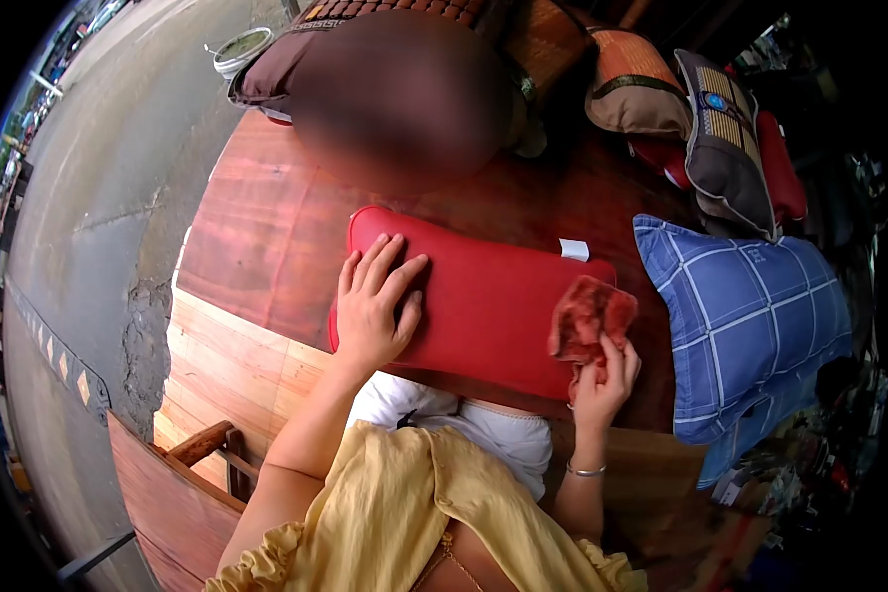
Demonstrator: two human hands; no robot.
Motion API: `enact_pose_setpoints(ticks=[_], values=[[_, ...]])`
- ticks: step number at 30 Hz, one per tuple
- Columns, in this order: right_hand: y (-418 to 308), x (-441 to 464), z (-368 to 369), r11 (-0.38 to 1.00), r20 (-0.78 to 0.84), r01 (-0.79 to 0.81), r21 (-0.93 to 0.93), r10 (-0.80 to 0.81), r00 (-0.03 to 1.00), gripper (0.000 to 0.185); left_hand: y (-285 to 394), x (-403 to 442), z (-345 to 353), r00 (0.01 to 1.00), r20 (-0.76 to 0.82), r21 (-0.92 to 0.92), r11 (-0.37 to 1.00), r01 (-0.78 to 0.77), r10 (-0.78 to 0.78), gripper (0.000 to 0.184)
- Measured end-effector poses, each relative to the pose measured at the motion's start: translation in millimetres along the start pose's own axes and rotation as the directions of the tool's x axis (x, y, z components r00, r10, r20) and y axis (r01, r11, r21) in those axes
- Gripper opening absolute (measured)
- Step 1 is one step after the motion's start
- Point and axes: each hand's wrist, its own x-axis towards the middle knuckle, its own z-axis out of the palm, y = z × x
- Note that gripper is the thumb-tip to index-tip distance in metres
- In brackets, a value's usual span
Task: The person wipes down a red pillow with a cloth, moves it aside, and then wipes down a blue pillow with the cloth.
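A red pillow (483, 306) with a smooth cover lies on the reddish wooden table (257, 227) right in front of me. My left hand (375, 306) rests flat on the pillow's left end, fingers spread. At the right end, my right hand (604, 375) grips a crumpled red cloth (590, 318) that touches the pillow's surface. A small white tag (574, 250) sticks out from the pillow's far edge, near the cloth. Part of the right hand's fingers is hidden by the cloth.
A blue checked pillow (750, 326) lies to the right. Behind it stand a grey pillow (730, 148) and an orange-and-brown pillow (636, 84). A blurred patch covers the far middle. A white bucket (242, 51) stands at far left, and a wooden chair (183, 493) at near left.
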Motion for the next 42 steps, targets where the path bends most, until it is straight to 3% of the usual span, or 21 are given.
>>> enact_pose_setpoints(ticks=[1, 2, 4, 5, 9, 13, 17, 20, 22, 26, 28, 30, 32, 36, 40, 42], values=[[3.9, -2.7, 0.6, 0.976, -0.013, -0.128, 0.178, 0.133, 0.991, 0.041, -0.7, 0.0, 0.0, 1.000, 0.000, 0.002, 1.000, -0.003, 0.003, 0.042], [6.2, -7.7, 1.7, 0.976, -0.012, -0.128, 0.178, 0.133, 0.991, 0.041, -1.2, -0.4, -0.2, 1.000, 0.000, 0.003, 1.000, -0.002, 0.002, 0.042], [-15.6, -12.5, 3.4, 0.997, -0.026, 0.038, -0.069, -0.040, 0.999, 0.039, -1.5, -0.5, -0.2, 1.000, 0.002, -0.006, 1.000, 0.009, -0.009, 0.042], [-30.2, -15.3, 5.5, 0.990, 0.026, 0.098, -0.099, -0.096, 0.995, 0.037, -1.1, 0.3, 0.4, 1.000, 0.006, -0.007, 1.000, 0.003, -0.002, 0.042], [-95.5, -34.5, 42.3, 0.912, 0.127, 0.405, 0.067, -0.411, 0.903, 0.043, -2.7, 5.3, 2.1, 1.000, 0.010, -0.007, 1.000, 0.026, -0.026, 0.041], [-124.4, -45.5, 76.8, 0.840, 0.124, 0.509, 0.189, -0.535, 0.836, 0.037, -14.7, 8.2, 4.6, 0.998, 0.025, -0.041, 0.998, 0.051, -0.050, 0.040], [-92.7, -35.8, 58.0, 0.848, 0.056, 0.520, 0.104, -0.527, 0.848, 0.037, -11.2, 9.8, 4.8, 1.000, 0.018, -0.006, 1.000, -0.009, 0.009, 0.041], [-45.1, -36.6, 33.0, 0.890, 0.024, 0.456, 0.001, -0.456, 0.889, 0.041, -4.8, 11.9, 0.2, 0.999, 0.038, -0.037, 0.999, 0.035, -0.033, 0.041], [-22.8, -33.8, 15.8, 0.944, -0.007, 0.329, -0.017, -0.329, 0.944, 0.045, -2.8, 11.3, -1.8, 0.998, 0.035, -0.042, 0.998, 0.045, -0.043, 0.041], [-0.4, -30.7, 8.9, 0.984, -0.135, 0.042, 0.173, -0.018, 0.991, 0.040, -0.1, 11.4, -2.0, 0.998, 0.044, -0.036, 0.998, 0.055, -0.053, 0.040], [-16.0, -27.4, 9.7, 0.993, -0.107, 0.032, 0.116, -0.019, 0.994, 0.043, 0.6, 11.8, -1.3, 0.997, 0.039, -0.033, 0.998, 0.062, -0.061, 0.040], [-42.0, -22.8, 14.7, 0.992, -0.028, 0.109, 0.063, -0.108, 0.994, 0.043, 0.9, 12.0, 0.3, 0.997, 0.038, -0.029, 0.998, 0.064, -0.063, 0.040], [-71.6, -21.4, 28.7, 0.956, 0.047, 0.286, 0.070, -0.290, 0.956, 0.042, -1.2, 11.3, 1.7, 0.997, 0.030, -0.011, 0.998, 0.068, -0.068, 0.040], [-122.3, -33.7, 74.5, 0.839, 0.105, 0.500, 0.216, -0.529, 0.842, 0.041, -8.8, 9.5, 1.0, 0.997, 0.040, -0.039, 0.997, 0.067, -0.066, 0.039], [-116.6, -25.8, 72.5, 0.817, 0.093, 0.533, 0.220, -0.561, 0.823, 0.031, -11.9, 9.2, 0.7, 0.997, 0.040, -0.074, 0.995, 0.073, -0.071, 0.039], [-94.1, -27.8, 60.2, 0.828, 0.112, 0.527, 0.193, -0.552, 0.826, 0.041, -2.7, 10.7, -3.0, 0.996, 0.061, -0.023, 0.998, 0.059, -0.057, 0.040]])
